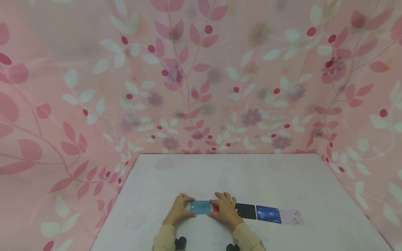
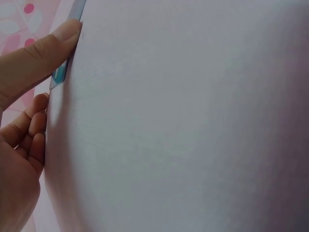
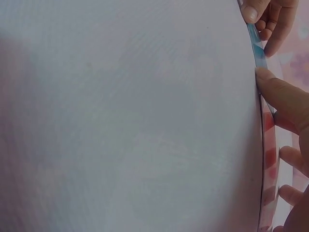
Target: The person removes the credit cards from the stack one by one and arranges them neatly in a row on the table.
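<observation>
A light-blue card with "VIP" on it (image 1: 201, 207) lies on the white table between both hands. My left hand (image 1: 179, 210) pinches its left end, thumb at the near edge and a finger at the far edge. The right hand (image 1: 225, 210) grips the right end in the same manner, its other fingers spread. Partly hidden under that hand is a red card (image 1: 215, 208), also visible as a red-and-pink strip in the right wrist view. Further right in the row lie a black card (image 1: 246, 211), a dark-blue VIP card (image 1: 268, 214) and a pale floral card (image 1: 291, 217).
The white table (image 1: 226, 174) has its far edge against a pink curtain with leaf print (image 1: 201, 87), which also hangs along both sides. Dark rounded pieces (image 1: 180, 243) show beside the wrists at the bottom of the head view.
</observation>
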The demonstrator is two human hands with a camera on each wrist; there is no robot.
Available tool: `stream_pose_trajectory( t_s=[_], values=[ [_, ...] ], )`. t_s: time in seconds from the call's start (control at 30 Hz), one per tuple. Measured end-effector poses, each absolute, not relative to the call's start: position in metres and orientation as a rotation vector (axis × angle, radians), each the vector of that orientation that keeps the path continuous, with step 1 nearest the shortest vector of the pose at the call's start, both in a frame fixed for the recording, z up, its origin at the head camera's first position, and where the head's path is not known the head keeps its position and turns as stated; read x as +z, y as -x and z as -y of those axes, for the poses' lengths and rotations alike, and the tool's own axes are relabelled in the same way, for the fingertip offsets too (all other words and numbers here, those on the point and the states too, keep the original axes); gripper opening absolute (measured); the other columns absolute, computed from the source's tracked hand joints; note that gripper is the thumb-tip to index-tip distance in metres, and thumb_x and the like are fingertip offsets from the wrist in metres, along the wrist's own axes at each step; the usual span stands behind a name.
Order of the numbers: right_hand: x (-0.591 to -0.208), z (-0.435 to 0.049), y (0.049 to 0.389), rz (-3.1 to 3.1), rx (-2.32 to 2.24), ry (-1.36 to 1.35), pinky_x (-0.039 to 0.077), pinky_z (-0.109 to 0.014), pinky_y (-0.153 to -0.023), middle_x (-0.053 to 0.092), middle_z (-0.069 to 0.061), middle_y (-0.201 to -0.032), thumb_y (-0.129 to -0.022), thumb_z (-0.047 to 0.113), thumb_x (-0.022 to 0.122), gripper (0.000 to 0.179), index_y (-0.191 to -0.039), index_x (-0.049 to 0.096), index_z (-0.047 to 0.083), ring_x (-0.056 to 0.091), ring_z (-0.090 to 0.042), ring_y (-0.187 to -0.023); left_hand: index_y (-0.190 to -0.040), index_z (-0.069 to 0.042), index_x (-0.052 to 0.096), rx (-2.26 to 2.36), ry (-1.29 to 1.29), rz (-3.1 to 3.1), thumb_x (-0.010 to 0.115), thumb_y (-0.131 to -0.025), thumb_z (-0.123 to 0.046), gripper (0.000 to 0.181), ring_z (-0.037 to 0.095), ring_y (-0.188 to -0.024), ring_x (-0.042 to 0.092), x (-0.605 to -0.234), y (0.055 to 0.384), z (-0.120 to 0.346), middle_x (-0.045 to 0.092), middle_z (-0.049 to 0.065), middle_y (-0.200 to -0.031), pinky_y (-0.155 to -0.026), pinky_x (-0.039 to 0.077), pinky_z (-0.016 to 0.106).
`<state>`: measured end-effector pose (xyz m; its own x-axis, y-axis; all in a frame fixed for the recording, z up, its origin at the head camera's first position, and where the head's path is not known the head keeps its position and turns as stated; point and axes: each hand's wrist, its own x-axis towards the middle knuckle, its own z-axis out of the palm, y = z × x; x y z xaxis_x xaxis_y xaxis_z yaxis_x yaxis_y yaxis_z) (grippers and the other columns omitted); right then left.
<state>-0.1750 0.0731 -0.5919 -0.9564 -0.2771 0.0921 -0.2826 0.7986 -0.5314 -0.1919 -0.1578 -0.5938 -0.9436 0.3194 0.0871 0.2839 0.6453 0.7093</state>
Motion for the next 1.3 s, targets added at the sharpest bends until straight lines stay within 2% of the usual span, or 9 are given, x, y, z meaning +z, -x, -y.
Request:
stream_pose_trajectory(
  t_s=[0.17, 0.47, 1.3],
  values=[
    [-0.5924, -0.0739, 0.1747, 2.970, 0.864, -0.480, 0.015, -0.076, -0.094, 0.049, -0.016, -0.134, -0.070, 0.042, 0.078, 0.052, -0.113, 0.070, 0.014, 0.031, -0.047, -0.125, -0.105, -0.005, 0.068, 1.189, -0.539, -2.832, 0.088, -0.057, -0.019, 0.054, 0.021, -0.092, 0.047, -0.5939, 0.1908, 0.1574, 0.051, 0.002, -0.095, -0.088, 0.045, 0.044],
    [-0.5924, -0.0737, 0.1740, 2.971, 0.846, -0.472, 0.017, -0.075, -0.094, 0.050, -0.015, -0.134, -0.070, 0.044, 0.077, 0.051, -0.112, 0.070, 0.015, 0.032, -0.046, -0.125, -0.106, -0.005, 0.068, 1.216, -0.508, -2.807, 0.087, -0.059, -0.019, 0.053, 0.024, -0.095, 0.047, -0.5951, 0.1903, 0.1577, 0.051, 0.003, -0.097, -0.091, 0.043, 0.051],
    [-0.5903, -0.0738, 0.1734, 2.983, 0.830, -0.474, 0.017, -0.075, -0.094, 0.050, -0.015, -0.134, -0.070, 0.046, 0.077, 0.051, -0.112, 0.070, 0.017, 0.033, -0.044, -0.124, -0.107, -0.006, 0.068, 1.261, -0.450, -2.786, 0.087, -0.058, -0.021, 0.054, 0.025, -0.097, 0.048, -0.5976, 0.1909, 0.1575, 0.052, 0.003, -0.100, -0.093, 0.042, 0.054]
  ],
)
